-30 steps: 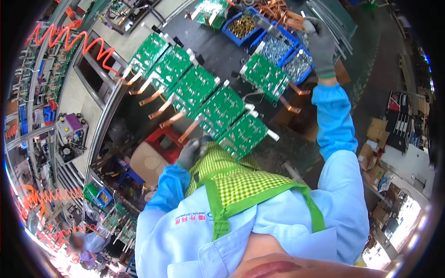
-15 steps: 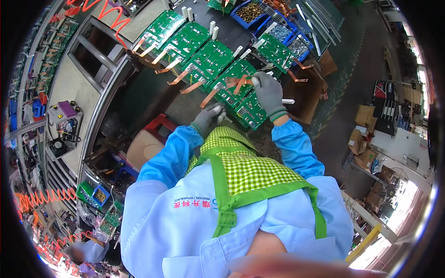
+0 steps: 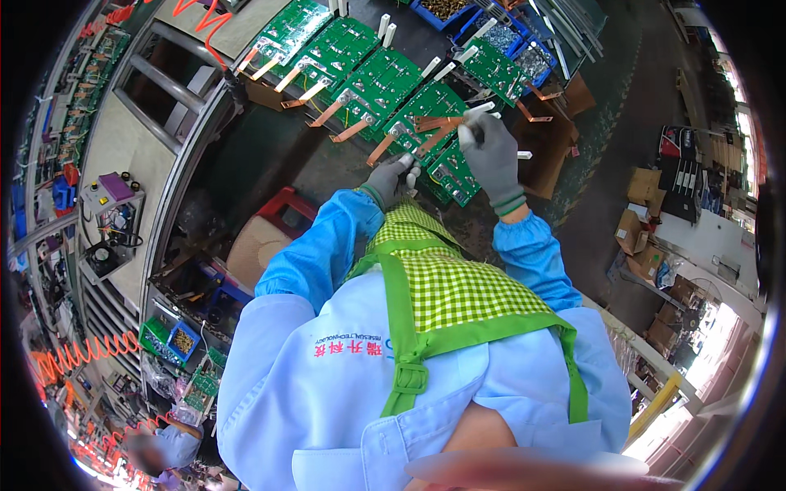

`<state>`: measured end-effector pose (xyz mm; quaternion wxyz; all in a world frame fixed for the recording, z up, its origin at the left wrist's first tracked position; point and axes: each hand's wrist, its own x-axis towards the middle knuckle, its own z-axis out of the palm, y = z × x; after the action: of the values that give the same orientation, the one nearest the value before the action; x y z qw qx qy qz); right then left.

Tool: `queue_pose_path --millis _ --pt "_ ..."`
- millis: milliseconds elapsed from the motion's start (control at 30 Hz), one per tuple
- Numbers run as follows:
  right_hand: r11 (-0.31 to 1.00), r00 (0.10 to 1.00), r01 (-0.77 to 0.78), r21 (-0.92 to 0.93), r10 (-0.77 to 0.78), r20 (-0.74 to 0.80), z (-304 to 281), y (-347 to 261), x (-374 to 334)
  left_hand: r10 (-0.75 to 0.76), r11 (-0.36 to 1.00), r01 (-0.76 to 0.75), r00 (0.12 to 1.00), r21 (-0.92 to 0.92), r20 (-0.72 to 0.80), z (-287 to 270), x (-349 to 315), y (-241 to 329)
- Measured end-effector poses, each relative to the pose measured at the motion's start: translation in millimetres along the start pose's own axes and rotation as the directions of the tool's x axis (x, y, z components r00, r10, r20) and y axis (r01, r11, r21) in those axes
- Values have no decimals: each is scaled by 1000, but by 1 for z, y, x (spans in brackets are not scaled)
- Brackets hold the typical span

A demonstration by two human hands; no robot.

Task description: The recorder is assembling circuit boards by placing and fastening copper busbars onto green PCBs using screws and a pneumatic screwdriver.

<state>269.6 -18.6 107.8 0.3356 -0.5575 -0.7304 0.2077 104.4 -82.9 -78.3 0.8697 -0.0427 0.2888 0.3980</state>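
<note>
My right hand [image 3: 493, 159], in a grey glove, pinches bent copper strips [image 3: 447, 125] at one end. Their free ends spread leftward over a green circuit board [image 3: 430, 105]. At that board's near edge, beside a fixed copper tab [image 3: 381, 150], is my left hand [image 3: 391, 177], also gloved. Its fingers are curled together; whatever they grip is hidden. A smaller green board [image 3: 454, 173] lies between my hands, partly covered. More green boards [image 3: 381, 84] with copper tabs stand in a row to the left.
Blue bins [image 3: 498, 37] of small metal parts sit at the far side, near another green board [image 3: 491, 69]. A cardboard box [image 3: 544, 159] is right of my right hand. A red-framed stool [image 3: 282, 209] stands at left, by a metal-framed bench [image 3: 147, 155].
My right hand has moved slightly right and away from me with the copper strips, which now fan apart. My left hand has moved right and forward to the board's near edge.
</note>
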Motion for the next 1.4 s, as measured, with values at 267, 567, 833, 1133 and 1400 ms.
queue_pose_path --millis 267,567,833,1133,1400 --pt "759 881 -467 454 444 165 0 28 -65 19 999 -19 1000 49 -8 15 -1 3" --pt "760 865 -487 430 488 116 30 1 -85 -24 993 28 999 115 -42 31 -15 15" --pt "792 822 -555 253 478 308 45 -8 -91 103 966 -104 995 237 14 42 -17 8" --pt "894 723 -397 209 164 671 19 -20 -61 51 864 -17 997 503 -53 29 -8 22" --pt "921 962 -268 283 240 129 -117 66 42 -8 854 148 962 498 -272 49 -17 32"
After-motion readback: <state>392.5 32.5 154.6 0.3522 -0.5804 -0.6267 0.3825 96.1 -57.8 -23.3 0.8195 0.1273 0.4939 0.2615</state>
